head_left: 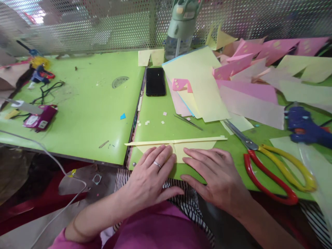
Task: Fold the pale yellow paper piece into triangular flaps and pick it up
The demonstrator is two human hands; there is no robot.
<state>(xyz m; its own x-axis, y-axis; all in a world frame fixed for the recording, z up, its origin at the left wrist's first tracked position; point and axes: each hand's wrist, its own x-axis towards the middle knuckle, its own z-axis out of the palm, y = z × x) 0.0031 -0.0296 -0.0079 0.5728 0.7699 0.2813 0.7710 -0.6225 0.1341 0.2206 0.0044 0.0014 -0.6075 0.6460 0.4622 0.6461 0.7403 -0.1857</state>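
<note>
A pale yellow folded paper [178, 147] lies at the near edge of the green table [85, 114], its long folded strip running left to right. My left hand [153, 173], with a ring on one finger, presses flat on the paper's left part. My right hand [215, 173] lies flat on its right part, fingertips near the middle crease. Both hands have their fingers spread and grip nothing.
Red and yellow scissors [269, 166] lie just right of my right hand. Tweezers [188, 121], a black phone [155, 81], stacked yellow and pink sheets [202, 83], a blue glue gun [304, 126] and a water bottle [181, 27] sit behind. Cables and tools [38, 117] lie far left.
</note>
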